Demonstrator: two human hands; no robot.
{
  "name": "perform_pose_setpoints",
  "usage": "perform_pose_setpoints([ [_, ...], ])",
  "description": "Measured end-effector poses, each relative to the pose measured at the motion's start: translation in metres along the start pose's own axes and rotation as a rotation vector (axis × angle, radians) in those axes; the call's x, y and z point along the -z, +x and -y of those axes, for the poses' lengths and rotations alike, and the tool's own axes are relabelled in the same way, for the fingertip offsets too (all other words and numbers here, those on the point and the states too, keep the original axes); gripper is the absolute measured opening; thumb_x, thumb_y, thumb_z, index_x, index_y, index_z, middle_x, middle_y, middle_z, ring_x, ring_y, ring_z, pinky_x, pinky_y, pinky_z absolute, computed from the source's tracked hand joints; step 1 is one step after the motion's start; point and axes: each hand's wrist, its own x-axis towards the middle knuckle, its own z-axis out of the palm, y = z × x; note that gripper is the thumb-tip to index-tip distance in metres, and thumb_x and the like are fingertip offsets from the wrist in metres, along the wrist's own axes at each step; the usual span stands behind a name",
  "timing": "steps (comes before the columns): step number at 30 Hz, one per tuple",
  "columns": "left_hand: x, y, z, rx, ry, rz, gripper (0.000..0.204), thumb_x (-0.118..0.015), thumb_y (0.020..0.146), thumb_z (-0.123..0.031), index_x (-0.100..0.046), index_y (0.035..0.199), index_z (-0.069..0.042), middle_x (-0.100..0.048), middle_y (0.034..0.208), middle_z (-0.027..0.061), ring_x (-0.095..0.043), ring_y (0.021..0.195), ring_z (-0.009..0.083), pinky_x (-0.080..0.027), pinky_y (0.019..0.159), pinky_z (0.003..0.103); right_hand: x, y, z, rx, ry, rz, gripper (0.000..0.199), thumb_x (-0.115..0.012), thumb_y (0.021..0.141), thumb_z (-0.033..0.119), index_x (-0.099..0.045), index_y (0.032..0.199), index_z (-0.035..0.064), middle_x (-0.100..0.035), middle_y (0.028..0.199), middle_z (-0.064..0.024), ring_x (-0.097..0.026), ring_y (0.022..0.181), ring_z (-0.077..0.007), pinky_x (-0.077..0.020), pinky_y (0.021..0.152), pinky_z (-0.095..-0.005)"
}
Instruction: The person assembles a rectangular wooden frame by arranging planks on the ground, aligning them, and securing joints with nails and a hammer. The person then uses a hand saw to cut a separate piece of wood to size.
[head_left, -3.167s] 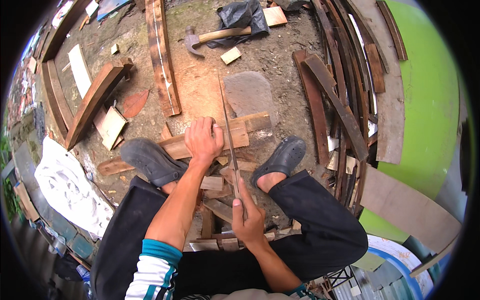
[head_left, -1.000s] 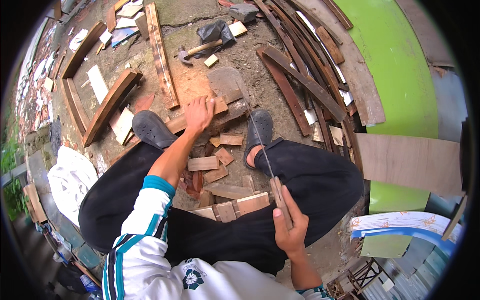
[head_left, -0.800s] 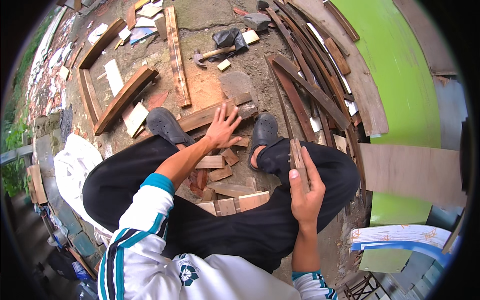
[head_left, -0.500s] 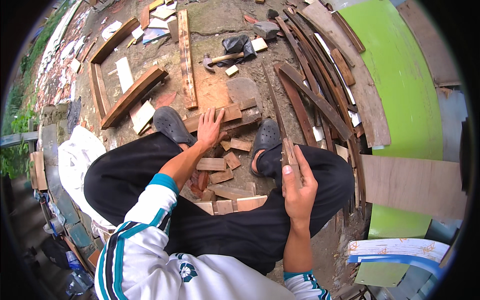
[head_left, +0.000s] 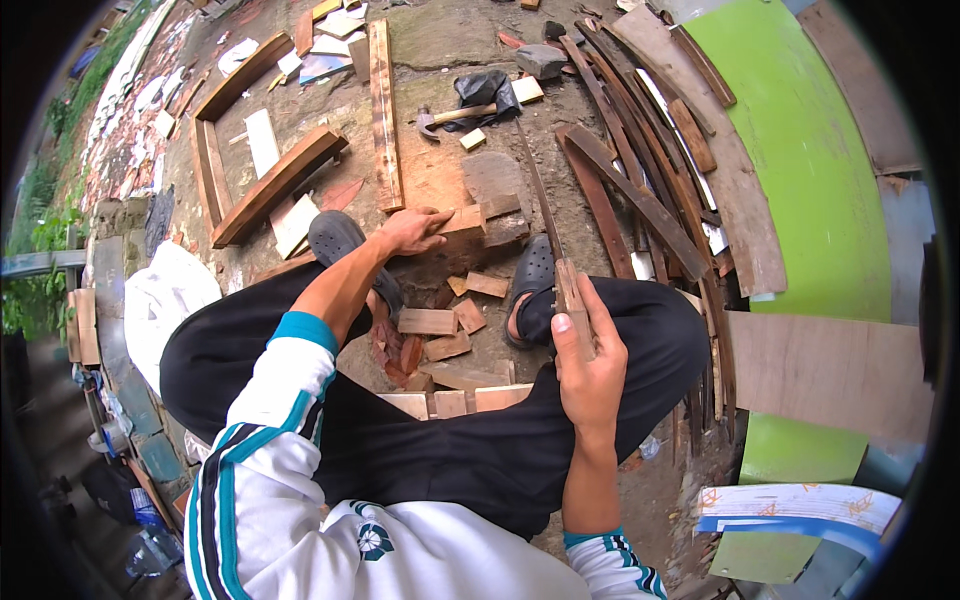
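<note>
My right hand (head_left: 592, 365) is wrapped around the wooden handle of a handsaw (head_left: 566, 285), above my right knee. Its long, thin dark blade (head_left: 540, 195) points away from me, beside the right shoe. Between my feet, my left hand (head_left: 412, 232) has its fingers and thumb on the left end of a light-brown wooden block (head_left: 463, 222). That block lies against a smaller wood piece (head_left: 500, 206) on a dark wooden support. How far the block runs under the hand cannot be seen. The saw blade stands apart from the block, to its right.
Short wood offcuts (head_left: 428, 322) lie between my legs. A claw hammer (head_left: 455, 117) rests by black plastic ahead. A long plank (head_left: 384, 120) and a wooden frame (head_left: 275, 185) are at the left. Dark strips (head_left: 640, 150) and a green panel (head_left: 810, 150) fill the right.
My left hand has shifted left and slightly away, turning sideways, and the wooden block sits at a different angle. My right hand keeps the saw, moved only slightly left and nearer the body.
</note>
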Motion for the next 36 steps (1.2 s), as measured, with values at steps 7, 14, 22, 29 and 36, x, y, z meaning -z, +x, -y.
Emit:
perform_pose_setpoints([
  [7, 0.006, -0.011, -0.013, -0.074, 0.031, 0.049, 0.070, -0.060, 0.096, -0.047, -0.042, 0.153, -0.011, -0.056, 0.137, 0.0233, -0.062, 0.113, 0.0436, -0.052, 0.094, 0.048, -0.001, -0.001, -0.015, 0.034, -0.046, -0.011, 0.054, -0.065, 0.100, 0.024, -0.051, 0.144, -0.0050, -0.058, 0.086, -0.0026, -0.049, 0.072, -0.0067, -0.0379, 0.063, -0.0229],
  [14, -0.001, -0.020, -0.030, -0.157, 0.044, 0.224, 0.073, -0.059, 0.096, -0.050, -0.039, 0.154, -0.010, -0.056, 0.130, 0.0287, -0.062, 0.107, 0.0467, -0.050, 0.093, 0.049, -0.005, -0.001, -0.009, -0.025, -0.014, -0.023, 0.056, -0.066, 0.098, 0.023, -0.051, 0.141, -0.0092, -0.068, 0.124, -0.0181, -0.064, 0.112, -0.0185, -0.0471, 0.100, -0.0297],
  [22, -0.039, -0.024, -0.035, -0.079, -0.017, 0.169, 0.076, -0.053, 0.099, -0.052, -0.035, 0.153, -0.002, -0.061, 0.114, 0.0318, -0.061, 0.106, 0.0460, -0.049, 0.093, 0.049, -0.011, 0.002, -0.017, 0.016, -0.012, 0.037, 0.056, -0.064, 0.101, 0.026, -0.049, 0.144, -0.0067, -0.057, 0.079, -0.0002, -0.045, 0.062, -0.0041, -0.0350, 0.055, -0.0210],
  [29, -0.053, -0.026, -0.019, -0.039, -0.071, 0.182, 0.075, -0.057, 0.096, -0.051, -0.041, 0.147, 0.003, -0.068, 0.094, 0.0276, -0.064, 0.097, 0.0463, -0.051, 0.085, 0.050, -0.012, 0.005, -0.021, 0.010, -0.003, 0.041, 0.056, -0.063, 0.101, 0.022, -0.046, 0.146, -0.0068, -0.055, 0.070, 0.0027, -0.041, 0.052, -0.0012, -0.0326, 0.045, -0.0191],
  [36, -0.014, -0.009, -0.034, -0.073, -0.019, 0.326, 0.066, -0.061, 0.095, -0.048, -0.052, 0.136, 0.002, -0.066, 0.093, 0.0302, -0.064, 0.094, 0.0473, -0.050, 0.081, 0.051, -0.015, 0.009, -0.023, 0.004, 0.023, 0.049, 0.056, -0.063, 0.101, 0.021, -0.045, 0.146, -0.0071, -0.056, 0.073, 0.0020, -0.041, 0.052, -0.0015, -0.0334, 0.045, -0.0189],
])
